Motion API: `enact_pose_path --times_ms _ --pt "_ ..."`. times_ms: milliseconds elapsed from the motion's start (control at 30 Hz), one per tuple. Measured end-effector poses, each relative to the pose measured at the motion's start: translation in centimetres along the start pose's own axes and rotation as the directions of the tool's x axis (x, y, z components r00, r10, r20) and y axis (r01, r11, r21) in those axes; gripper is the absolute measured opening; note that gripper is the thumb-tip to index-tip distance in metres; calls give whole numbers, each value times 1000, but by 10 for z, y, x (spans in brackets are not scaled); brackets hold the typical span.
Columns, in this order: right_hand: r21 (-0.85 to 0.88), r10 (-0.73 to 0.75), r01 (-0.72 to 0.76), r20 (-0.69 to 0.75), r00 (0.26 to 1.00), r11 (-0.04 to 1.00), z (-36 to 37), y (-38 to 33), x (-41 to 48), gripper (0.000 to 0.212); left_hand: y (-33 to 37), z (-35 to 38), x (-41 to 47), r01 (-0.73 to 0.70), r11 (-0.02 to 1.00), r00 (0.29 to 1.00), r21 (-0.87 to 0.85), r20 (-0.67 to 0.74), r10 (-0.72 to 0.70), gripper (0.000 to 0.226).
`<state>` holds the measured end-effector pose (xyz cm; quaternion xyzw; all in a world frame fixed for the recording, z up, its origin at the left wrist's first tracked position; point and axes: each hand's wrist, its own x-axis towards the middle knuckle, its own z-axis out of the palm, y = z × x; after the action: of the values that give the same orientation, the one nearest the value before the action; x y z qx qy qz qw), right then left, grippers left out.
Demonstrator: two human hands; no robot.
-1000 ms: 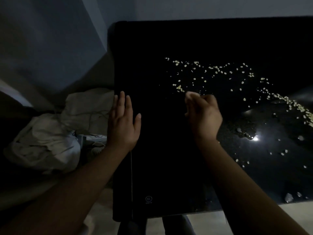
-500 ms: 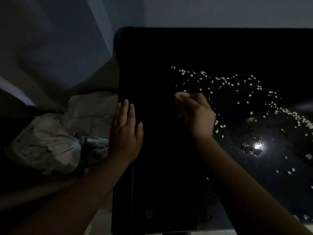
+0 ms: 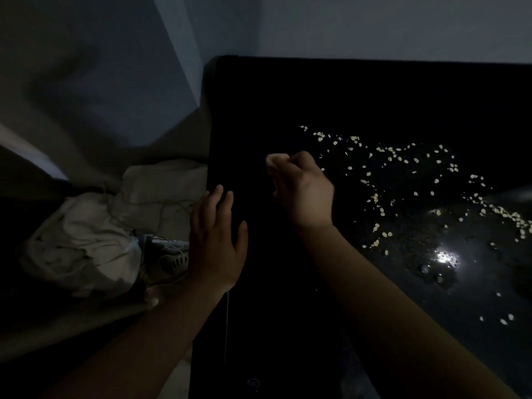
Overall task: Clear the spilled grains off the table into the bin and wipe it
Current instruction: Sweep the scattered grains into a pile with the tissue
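While the grains [image 3: 403, 168] are lying scattered across the surface [image 3: 288, 96] at three o'clock, little is looking cleared: the left hand [image 3: 216, 240] is resting flat and the right hand [image 3: 302, 191] is pinching a pale bit [image 3: 273, 162].

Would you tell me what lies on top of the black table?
Pale grains lie scattered across the table's right half, near a shiny patch. The left hand rests flat at its left edge, hiding whatever is beneath.
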<state>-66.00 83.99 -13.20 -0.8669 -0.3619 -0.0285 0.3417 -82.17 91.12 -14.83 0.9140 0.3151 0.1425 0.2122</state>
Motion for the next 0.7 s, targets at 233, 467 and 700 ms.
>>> enact_pose_path --times_ms 233,467,700 --pt "42 255 -251 -165 953 967 -55 48 -4 18 4 -4 28 59 997 995 -58 82 -55 66" --pt "175 73 -59 -74 995 983 -16 1 37 17 9 9 61 99 992 991 80 80 -105 66" --pt "-68 131 -135 -56 990 989 -3 33 36 26 10 8 63 91 994 993 56 66 -94 65"
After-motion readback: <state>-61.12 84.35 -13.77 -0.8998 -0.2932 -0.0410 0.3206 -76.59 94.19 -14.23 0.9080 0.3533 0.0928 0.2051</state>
